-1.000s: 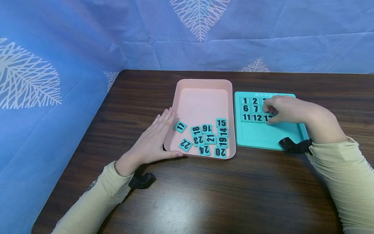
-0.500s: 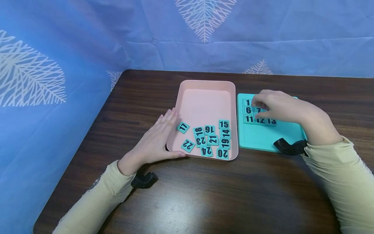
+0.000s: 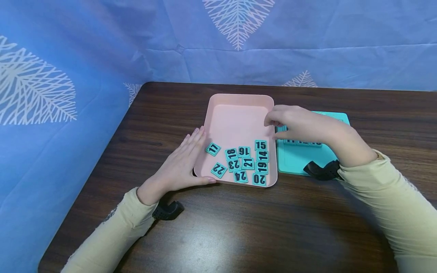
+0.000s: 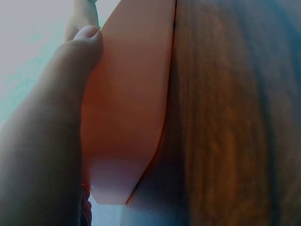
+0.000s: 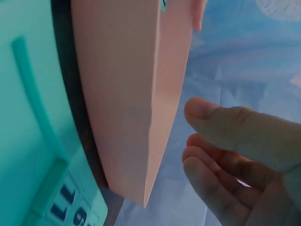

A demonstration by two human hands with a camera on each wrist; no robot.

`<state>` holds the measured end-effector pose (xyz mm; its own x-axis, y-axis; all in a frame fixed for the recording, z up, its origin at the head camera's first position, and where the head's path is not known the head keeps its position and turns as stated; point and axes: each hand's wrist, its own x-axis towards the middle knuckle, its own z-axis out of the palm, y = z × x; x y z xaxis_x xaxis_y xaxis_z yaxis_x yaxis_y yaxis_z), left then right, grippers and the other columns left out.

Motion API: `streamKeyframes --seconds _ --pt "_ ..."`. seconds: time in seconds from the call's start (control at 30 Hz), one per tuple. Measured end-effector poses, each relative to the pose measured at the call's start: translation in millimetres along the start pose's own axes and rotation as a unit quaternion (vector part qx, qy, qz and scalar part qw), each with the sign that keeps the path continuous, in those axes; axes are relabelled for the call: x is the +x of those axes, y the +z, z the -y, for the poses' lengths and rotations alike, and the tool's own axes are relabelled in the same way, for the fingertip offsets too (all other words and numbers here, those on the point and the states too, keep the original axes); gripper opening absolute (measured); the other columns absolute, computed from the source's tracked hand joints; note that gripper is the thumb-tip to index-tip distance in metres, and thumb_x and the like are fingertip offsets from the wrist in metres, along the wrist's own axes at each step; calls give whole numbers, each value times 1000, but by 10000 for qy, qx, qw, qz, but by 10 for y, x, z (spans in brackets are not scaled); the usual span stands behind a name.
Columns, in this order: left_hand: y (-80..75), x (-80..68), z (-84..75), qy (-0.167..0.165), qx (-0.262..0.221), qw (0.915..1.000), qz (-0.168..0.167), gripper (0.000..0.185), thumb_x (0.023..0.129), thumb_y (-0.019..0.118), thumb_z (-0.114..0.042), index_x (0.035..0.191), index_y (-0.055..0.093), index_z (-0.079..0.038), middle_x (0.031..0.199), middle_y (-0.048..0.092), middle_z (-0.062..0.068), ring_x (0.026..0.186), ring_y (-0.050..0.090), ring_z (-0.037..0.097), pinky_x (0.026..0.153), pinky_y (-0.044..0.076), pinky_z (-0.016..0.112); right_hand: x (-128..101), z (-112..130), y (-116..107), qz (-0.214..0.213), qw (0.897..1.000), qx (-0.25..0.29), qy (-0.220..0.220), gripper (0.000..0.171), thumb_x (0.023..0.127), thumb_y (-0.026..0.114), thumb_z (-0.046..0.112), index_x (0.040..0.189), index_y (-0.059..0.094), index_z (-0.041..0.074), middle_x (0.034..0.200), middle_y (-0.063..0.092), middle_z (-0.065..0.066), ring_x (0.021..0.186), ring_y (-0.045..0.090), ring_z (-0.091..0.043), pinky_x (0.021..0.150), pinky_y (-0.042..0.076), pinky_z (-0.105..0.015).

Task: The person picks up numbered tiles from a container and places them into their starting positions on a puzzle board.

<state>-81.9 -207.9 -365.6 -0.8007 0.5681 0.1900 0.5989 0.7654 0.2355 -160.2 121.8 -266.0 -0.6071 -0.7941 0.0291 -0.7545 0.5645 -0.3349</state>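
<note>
My left hand [image 3: 177,165] rests at the near left corner of the pink tray [image 3: 239,119], fingers stretched along its left side and thumb at the front rim. In the left wrist view the thumb lies along the tray's wall [image 4: 129,94]. Several teal number tiles, among them 17 [image 3: 213,149], 15 [image 3: 261,145] and 20 [image 3: 259,179], lie in the tray's near half. My right hand [image 3: 304,123] hovers over the tray's right rim, fingers loosely bent. In the right wrist view nothing sits between thumb [image 5: 202,109] and fingers. It partly hides the teal number board [image 3: 300,161] and its tile rows.
The board stands right beside the tray on the dark wooden table [image 3: 218,227]. A blue cloth [image 3: 164,30] with white leaf prints hangs behind the table and down its left side. A black wrist strap [image 3: 322,170] sits on my right wrist.
My right hand has moved left from the board's tile rows to the tray's right rim. The head view has shifted slightly. My left hand stays at the tray.
</note>
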Motion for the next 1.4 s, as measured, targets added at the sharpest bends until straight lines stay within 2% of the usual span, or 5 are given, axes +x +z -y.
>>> streamKeyframes --seconds 0.23,0.43,0.67,1.0,1.4 --pt "15 5 7 51 -51 9999 -72 119 75 52 -79 153 7 -2 160 0 11 146 4 25 116 5 34 98 120 62 346 9988 344 -82 21 84 72 4 104 65 7 96 58 -4 82 53 -19 71 48 -35" --pt "2 -1 4 76 -89 9999 -91 118 76 52 -79 153 8 -1 160 1 12 145 5 26 116 5 34 151 162 130 467 9973 444 -347 26 80 73 -2 102 64 6 89 54 -4 77 49 -17 65 45 -32" --pt "-10 0 1 57 -117 9999 -32 118 75 53 -78 153 7 -1 160 0 12 146 4 25 116 5 35 196 178 220 879 9933 746 -124 23 82 73 0 101 64 7 90 55 -5 79 48 -18 68 45 -33" --pt "-11 5 0 28 -142 9999 24 118 76 51 -78 153 7 -2 160 0 13 146 3 25 116 5 35 212 148 374 1504 9854 786 -110 26 78 68 -12 92 68 11 84 55 -2 75 47 -17 64 46 -31" --pt "-15 6 -3 -3 -180 9998 35 118 76 51 -79 153 6 -2 160 0 12 145 4 25 116 5 34 220 172 383 1506 9877 401 -87 26 76 72 -11 92 73 10 86 57 -1 74 49 -15 65 49 -29"
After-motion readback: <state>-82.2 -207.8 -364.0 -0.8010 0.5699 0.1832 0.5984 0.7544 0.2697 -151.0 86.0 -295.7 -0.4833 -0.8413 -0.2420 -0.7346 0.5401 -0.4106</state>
